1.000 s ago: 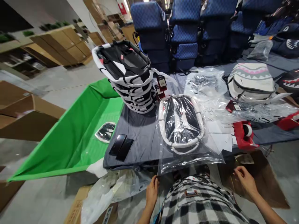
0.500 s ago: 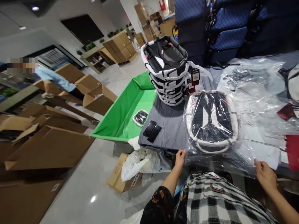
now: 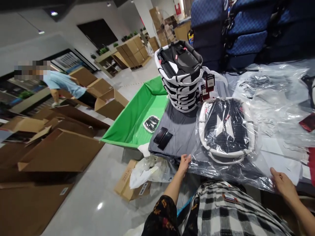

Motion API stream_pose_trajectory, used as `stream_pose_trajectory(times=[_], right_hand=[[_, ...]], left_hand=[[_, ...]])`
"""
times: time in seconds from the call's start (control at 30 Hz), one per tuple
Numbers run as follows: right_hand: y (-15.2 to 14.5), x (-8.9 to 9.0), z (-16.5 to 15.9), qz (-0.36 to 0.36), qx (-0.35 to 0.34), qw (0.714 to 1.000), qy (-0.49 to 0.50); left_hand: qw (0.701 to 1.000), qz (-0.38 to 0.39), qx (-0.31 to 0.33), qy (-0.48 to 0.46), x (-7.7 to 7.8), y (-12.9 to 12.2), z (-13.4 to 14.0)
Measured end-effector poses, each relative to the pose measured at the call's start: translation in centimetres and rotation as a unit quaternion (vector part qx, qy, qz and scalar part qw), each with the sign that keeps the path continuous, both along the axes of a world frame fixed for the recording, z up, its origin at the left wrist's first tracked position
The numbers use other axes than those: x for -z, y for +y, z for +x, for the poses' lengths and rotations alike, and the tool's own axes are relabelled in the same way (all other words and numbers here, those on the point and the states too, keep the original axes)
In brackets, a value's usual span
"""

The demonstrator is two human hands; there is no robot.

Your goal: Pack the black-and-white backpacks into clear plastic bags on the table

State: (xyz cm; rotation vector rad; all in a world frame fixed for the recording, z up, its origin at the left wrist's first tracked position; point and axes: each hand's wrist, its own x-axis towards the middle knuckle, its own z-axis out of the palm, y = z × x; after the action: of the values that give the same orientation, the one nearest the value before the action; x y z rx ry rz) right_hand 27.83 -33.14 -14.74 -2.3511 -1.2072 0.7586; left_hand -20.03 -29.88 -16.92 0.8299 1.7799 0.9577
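A black-and-white basket (image 3: pixel 225 131) with a pale rim lies inside a clear plastic bag (image 3: pixel 236 172) on the grey-covered table. At the bag's near left edge, my left hand (image 3: pixel 184 164) has its fingers bent on the film. My right hand (image 3: pixel 284 183) is beside the near right corner, its fingers loosely stretched out and apart. The bag's mouth spreads over the table's front edge between my hands. Behind to the left stands a stack of similar baskets (image 3: pixel 180 75) with dark hang tags (image 3: pixel 210 82).
Two phones (image 3: pixel 162 138) lie left of the basket. A green bin (image 3: pixel 125 124) holds another wrapped basket (image 3: pixel 151 124). Clear bags (image 3: pixel 275 101) cover the right side. Cardboard boxes (image 3: pixel 61 149) crowd the left, where a person in light blue (image 3: pixel 64 82) bends over.
My left hand has shifted left, and the bag's near edge is spread wider and flatter. My right hand's fingers have loosened. The view has swung slightly left.
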Motion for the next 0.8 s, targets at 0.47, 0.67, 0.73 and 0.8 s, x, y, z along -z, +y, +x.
stream_pose_trajectory(times=[0.47, 0.67, 0.73, 0.8], right_hand=[[-5.5, 2.1, 3.1, 0.118, -0.063, 0.990, -0.034], [-7.7, 2.5, 3.1, 0.275, -0.264, 0.863, -0.333], [-7.5, 2.6, 3.2, 0.297, -0.292, 0.836, -0.356], [-7.3, 2.6, 3.4, 0.288, -0.325, 0.821, -0.371]], left_hand=[[0.982, 0.069, 0.163, 0.069, -0.1, -1.1, -2.6], [0.671, 0.408, 0.334, 0.521, 0.1, -2.1, -3.6], [0.613, 0.462, 0.342, 0.542, -0.2, -2.1, -3.6], [0.584, 0.476, 0.383, 0.534, -0.3, -2.0, -3.6]])
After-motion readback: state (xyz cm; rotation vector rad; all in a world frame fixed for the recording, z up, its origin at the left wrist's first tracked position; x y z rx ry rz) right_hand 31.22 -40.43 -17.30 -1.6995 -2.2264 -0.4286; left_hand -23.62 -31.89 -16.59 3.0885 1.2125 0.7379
